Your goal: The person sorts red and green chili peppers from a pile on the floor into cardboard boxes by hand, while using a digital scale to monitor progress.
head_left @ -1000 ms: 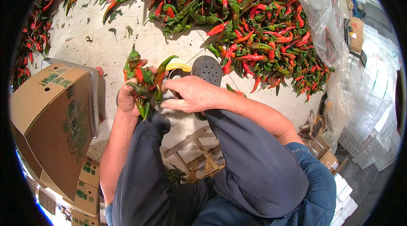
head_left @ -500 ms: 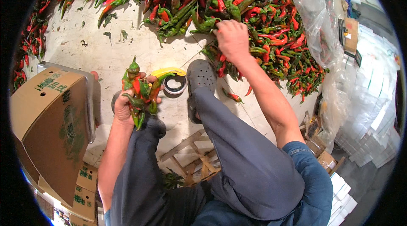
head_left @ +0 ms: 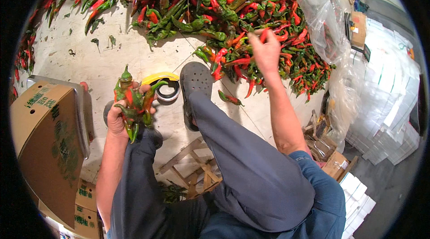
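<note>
My left hand (head_left: 118, 116), above my left knee, is closed around a bunch of red and green chili peppers (head_left: 133, 100). Their curved tips and stems stick out past my fingers. Farther right, my right hand (head_left: 267, 56) is over the near side of a large heap of chili peppers (head_left: 210, 8). A red chili pepper (head_left: 264, 36) shows between its thumb and fingers, which are bent around it. Part of that pepper is hidden by the hand.
A yellow-and-black roll of tape (head_left: 168, 90) lies beside my shoe (head_left: 197, 77). At left stands a cardboard box (head_left: 53, 136) by a metal-edged tray. Clear plastic sheeting (head_left: 320, 19) borders the heap at right, near stacked white packages (head_left: 380, 77). A wooden frame (head_left: 192, 163) lies below my legs.
My right hand has moved right along the heap, from green peppers at its edge to a red one. The left hand still holds its bunch. The whole view has shifted slightly.
</note>
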The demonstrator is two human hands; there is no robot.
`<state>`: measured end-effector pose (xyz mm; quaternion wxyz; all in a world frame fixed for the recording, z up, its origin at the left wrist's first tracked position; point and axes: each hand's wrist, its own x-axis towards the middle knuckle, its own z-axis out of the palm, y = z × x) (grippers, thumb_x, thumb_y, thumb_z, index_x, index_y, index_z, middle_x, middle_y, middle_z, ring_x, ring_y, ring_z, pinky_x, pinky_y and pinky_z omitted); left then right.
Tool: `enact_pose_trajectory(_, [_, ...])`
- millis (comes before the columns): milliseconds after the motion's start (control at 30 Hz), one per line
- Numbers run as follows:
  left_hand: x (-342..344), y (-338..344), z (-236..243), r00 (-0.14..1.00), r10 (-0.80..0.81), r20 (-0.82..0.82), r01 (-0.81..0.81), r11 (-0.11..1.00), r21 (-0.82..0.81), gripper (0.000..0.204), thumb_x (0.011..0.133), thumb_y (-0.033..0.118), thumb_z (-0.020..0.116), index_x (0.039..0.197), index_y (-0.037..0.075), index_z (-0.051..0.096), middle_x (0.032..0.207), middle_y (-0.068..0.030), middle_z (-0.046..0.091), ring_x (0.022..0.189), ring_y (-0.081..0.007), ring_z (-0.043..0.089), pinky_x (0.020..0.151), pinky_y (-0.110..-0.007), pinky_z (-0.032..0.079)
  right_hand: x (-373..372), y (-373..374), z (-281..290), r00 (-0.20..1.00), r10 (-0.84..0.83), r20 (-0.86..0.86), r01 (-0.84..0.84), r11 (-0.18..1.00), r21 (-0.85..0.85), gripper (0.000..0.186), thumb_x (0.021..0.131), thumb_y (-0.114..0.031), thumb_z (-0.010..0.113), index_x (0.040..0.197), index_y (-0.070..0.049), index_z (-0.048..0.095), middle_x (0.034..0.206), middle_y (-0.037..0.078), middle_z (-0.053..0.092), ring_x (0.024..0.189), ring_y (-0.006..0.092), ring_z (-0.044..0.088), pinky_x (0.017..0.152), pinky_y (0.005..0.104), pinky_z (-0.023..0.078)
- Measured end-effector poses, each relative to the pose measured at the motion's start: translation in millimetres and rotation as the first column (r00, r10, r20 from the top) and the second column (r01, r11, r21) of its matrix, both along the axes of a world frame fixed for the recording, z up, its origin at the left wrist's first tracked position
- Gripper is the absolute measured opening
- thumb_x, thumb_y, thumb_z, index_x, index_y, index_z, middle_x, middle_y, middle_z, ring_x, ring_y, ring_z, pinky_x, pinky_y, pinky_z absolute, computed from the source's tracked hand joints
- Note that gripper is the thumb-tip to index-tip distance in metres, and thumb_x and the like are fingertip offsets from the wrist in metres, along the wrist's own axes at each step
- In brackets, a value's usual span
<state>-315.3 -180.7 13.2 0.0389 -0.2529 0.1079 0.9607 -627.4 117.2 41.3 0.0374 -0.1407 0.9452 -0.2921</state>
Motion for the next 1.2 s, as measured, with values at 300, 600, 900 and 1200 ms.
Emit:
enact_pose_trajectory(300, [0,5,-2,0.999,-0.035,-0.026,0.035,0.999,0.017,0.076,0.079,0.030,0.077,0.143,0.004,0.044,0.136,-0.0228,0.057,0.120,-0.0435,0.059,0.092,-0.056,0.058,74,-3,-39,0.916,0.399,0.041,-0.389,0.860,0.330,0.025,0.083,-0.009,0.062,0.107,-0.004,0.063,0.106,0.016,0.062,0.101,0.0338,0.062,0.080,0.0443,0.055])
enact_pose_trajectory(600, [-2,3,-3,0.995,-0.096,0.034,0.096,0.995,0.004,0.072,0.080,0.026,0.073,0.143,0.003,0.044,0.135,-0.0217,0.056,0.121,-0.0425,0.059,0.095,-0.054,0.057,38,-17,-56,0.688,0.666,0.288,-0.676,0.445,0.587,0.019,0.078,-0.017,0.066,0.091,-0.004,0.065,0.094,0.012,0.067,0.094,0.0297,0.063,0.076,0.0419,0.055])
enact_pose_trajectory(900, [4,2,-8,0.996,-0.081,0.049,0.080,0.997,0.010,0.080,0.078,0.030,0.077,0.145,0.002,0.042,0.137,-0.0225,0.055,0.124,-0.0432,0.057,0.096,-0.056,0.056,25,-25,-5,0.907,0.157,0.390,-0.183,0.983,0.031,0.026,0.083,-0.024,0.076,0.099,-0.005,0.069,0.091,0.017,0.073,0.084,0.0320,0.070,0.078,0.0451,0.055])
enact_pose_trajectory(1200, [9,2,-9,0.996,-0.058,0.068,0.055,0.998,0.037,0.071,0.082,0.023,0.069,0.144,0.002,0.043,0.135,-0.0228,0.057,0.123,-0.0437,0.058,0.096,-0.056,0.056,87,-15,-31,0.872,0.213,0.441,-0.406,0.817,0.409,0.028,0.083,-0.019,0.066,0.103,0.000,0.065,0.094,0.024,0.070,0.092,0.0423,0.068,0.081,0.0501,0.055])
